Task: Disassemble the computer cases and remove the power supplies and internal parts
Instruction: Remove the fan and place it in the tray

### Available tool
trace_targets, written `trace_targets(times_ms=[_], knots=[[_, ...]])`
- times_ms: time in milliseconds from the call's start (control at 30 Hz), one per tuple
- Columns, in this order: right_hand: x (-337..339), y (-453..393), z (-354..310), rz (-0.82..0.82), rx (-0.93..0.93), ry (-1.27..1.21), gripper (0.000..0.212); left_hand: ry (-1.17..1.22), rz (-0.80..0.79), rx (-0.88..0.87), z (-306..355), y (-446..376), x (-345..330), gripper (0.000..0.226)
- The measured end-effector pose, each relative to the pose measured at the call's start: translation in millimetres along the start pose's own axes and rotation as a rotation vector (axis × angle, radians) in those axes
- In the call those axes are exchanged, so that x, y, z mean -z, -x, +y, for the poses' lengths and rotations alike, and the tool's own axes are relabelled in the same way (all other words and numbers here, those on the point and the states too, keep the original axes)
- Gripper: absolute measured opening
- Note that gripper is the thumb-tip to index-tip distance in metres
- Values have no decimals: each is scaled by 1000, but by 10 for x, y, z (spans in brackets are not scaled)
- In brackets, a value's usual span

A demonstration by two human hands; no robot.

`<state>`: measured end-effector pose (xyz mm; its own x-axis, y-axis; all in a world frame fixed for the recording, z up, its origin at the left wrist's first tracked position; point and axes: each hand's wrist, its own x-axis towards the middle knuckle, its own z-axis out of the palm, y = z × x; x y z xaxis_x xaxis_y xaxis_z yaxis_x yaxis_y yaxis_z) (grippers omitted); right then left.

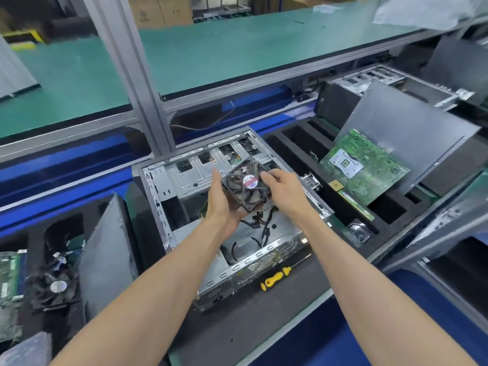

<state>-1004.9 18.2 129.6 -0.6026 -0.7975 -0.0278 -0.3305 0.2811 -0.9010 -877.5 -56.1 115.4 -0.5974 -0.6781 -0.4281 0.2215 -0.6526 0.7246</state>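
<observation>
Two bare forearms reach forward from the bottom of the view, and between their hands a case fan (244,184) is held above the open computer case (184,178). The left hand (220,204) is cupped under the fan's lower-left frame, fingers curled up along its edge; the right hand (284,188) is closed on the upper-right corner, thumb and fingers pinching the frame.

The fan is judged light and stiff in its square plastic frame, but the blades are thin and dusty and would be better left untouched; the frame edges and corners are the sound places for a grip. Its cable (260,217) appears to trail down below the left palm into the case, so a snag may be expected if it is pulled away briskly; whether it is unplugged cannot be told.

The fan is square, so no long axis is marked. Its labelled hub faces up toward the camera, and the frame is tilted, high on the far side.

Below the wrists a yellow screwdriver (276,278) lies beside the case. Right of the right hand, a green motherboard (367,167) rests in a black foam tray (295,138).
</observation>
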Motion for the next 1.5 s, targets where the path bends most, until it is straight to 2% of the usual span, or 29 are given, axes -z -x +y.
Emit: trace_targets(times_ms=[100, 267, 500, 700, 833, 967, 1033, 1100, 1233, 1300, 1367, 1500], knots=[[61, -38, 27, 56, -13, -31, 44, -58, 74, 28, -55, -89, 30, 87], [206, -91, 144, 220, -106, -234, 46, -191, 43, 80, -131, -139, 32, 87], [634, -288, 428, 478, -296, -537, 20, -365, -41, 88, -350, -191, -131, 75], [807, -334, 654, 488, -396, -651, 12, -452, -57, 55, -512, -283, -290, 56], [908, -349, 674, 540, -420, -686, 11, -609, -77, -19, -602, -336, -472, 25], [1078, -320, 836, 594, -408, -552, 7, -963, -60, -281, -638, -374, -712, 7], [1157, -301, 971, 599, -395, -402, 8, -1142, 13, -449, -645, -419, -797, 15], [1217, -285, 1112, 590, -411, -228, 15, -1207, 66, -589, -639, -468, -857, 20], [1247, -270, 1343, 506, -454, 55, 22, -1366, -17, -777, -601, -583, -1019, 10], [1238, -262, 1424, 440, -435, 158, 30, -1418, -101, -764, -586, -651, -1108, 5], [1226, -259, 1490, 394, -424, 212, 35, -1394, -172, -698, -584, -701, -1165, 10], [1193, -270, 1594, 326, -444, 189, 35, -1386, -228, -641, -569, -731, -1181, 13]])
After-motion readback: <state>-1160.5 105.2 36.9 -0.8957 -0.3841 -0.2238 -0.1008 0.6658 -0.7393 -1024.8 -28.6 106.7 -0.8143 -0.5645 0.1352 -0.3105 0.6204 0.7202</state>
